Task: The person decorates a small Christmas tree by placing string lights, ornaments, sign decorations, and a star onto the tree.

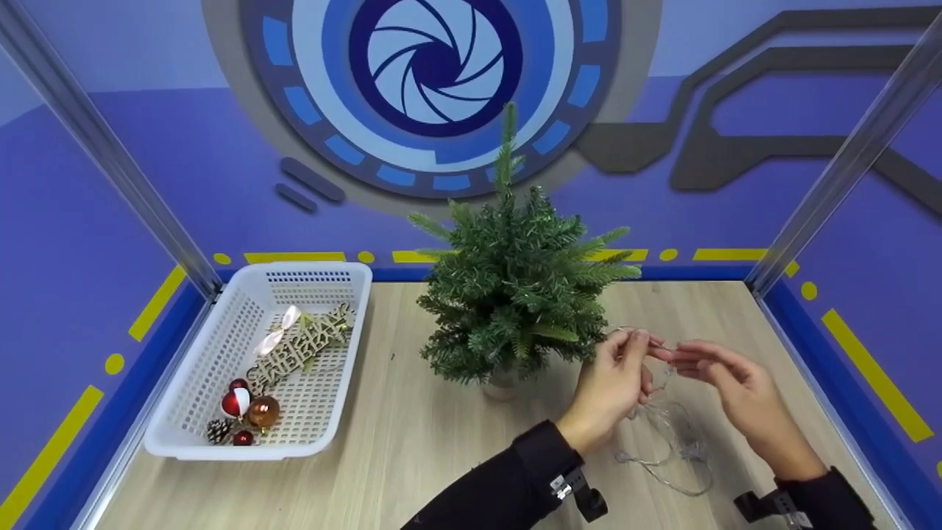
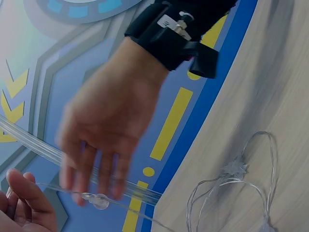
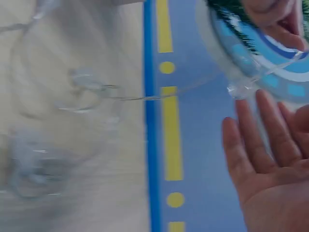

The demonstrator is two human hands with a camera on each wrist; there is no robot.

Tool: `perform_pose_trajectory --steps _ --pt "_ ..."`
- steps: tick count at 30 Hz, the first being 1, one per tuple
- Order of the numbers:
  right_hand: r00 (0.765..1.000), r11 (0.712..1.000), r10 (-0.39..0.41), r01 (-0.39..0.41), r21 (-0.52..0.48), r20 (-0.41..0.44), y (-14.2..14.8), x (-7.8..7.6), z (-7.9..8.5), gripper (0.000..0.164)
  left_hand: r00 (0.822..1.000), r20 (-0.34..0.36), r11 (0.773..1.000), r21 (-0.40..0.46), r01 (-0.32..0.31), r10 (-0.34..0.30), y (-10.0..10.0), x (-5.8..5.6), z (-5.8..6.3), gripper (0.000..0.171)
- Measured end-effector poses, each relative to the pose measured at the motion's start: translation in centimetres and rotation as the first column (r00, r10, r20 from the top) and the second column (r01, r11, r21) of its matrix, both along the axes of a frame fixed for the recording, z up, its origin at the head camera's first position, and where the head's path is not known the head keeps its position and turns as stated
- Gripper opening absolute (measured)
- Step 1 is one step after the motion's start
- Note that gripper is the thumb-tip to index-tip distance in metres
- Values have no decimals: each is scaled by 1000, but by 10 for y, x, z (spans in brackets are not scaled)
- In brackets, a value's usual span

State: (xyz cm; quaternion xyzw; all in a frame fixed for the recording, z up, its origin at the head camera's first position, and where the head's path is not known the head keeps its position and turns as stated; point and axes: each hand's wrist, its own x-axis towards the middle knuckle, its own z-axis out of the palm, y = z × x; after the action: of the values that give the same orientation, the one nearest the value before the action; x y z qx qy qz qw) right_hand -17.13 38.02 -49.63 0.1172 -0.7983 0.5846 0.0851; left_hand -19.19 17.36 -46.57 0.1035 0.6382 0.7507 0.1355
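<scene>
A string of fairy lights (image 1: 692,450) on clear wire, with clear star-shaped pieces, hangs from my left hand (image 1: 612,379) and trails in loops over the table. My left thumb and fingers pinch its wire, close to the right side of a small artificial Christmas tree (image 1: 508,294). Facing it, my right hand (image 1: 751,397) has its fingers stretched out, nearly straight. In the right wrist view a clear bulb (image 3: 240,90) on the wire lies right at the right fingertips (image 3: 243,107). The left wrist view shows the wire passing by those fingers.
On the left stands a white perforated basket (image 1: 346,397). It holds a wooden lettered ornament (image 1: 298,357) with a pale bow, several baubles (image 1: 263,412) and a pinecone (image 1: 218,430). The tree stands on a pale base (image 1: 500,386). Printed panels (image 1: 353,235) enclose the wood-grain table (image 1: 412,456).
</scene>
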Motion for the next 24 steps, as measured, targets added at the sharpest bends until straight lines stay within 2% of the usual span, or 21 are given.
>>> perform_pose_trajectory --steps 4,6,9,13,15,17,19,20,22,24 --pt "998 992 -8 1 128 57 -5 -1 -28 36 1000 -12 999 47 23 -23 0 -2 -2 26" --pt "995 982 4 -23 190 100 -7 -1 -39 37 999 -30 997 68 40 -38 -1 -3 -3 26" --pt "982 971 44 -85 225 182 -6 -1 -47 29 996 -68 996 72 57 -52 -2 -5 -5 28" --pt "951 966 156 -203 157 267 4 3 -47 31 992 -121 999 17 44 -42 -5 -8 -6 30" --pt "940 961 226 -258 99 256 14 8 -45 31 991 -126 999 2 32 -32 -6 -9 -7 30" --pt "921 939 336 -343 2 196 24 14 -40 33 992 -128 1000 -15 20 -21 -6 -8 -7 32" --pt "885 885 458 -446 -134 82 31 21 -36 37 992 -128 999 -36 12 -16 -6 -7 -7 32" --pt "858 840 514 -502 -205 8 33 23 -34 40 991 -131 999 -50 6 -12 -7 -7 -8 33" --pt "784 717 611 -607 -341 -110 34 27 -28 45 990 -142 997 -78 -5 -6 -7 -8 -9 33" --pt "729 612 656 -666 -427 -197 34 30 -21 49 989 -149 996 -90 -16 3 -6 -8 -12 31"
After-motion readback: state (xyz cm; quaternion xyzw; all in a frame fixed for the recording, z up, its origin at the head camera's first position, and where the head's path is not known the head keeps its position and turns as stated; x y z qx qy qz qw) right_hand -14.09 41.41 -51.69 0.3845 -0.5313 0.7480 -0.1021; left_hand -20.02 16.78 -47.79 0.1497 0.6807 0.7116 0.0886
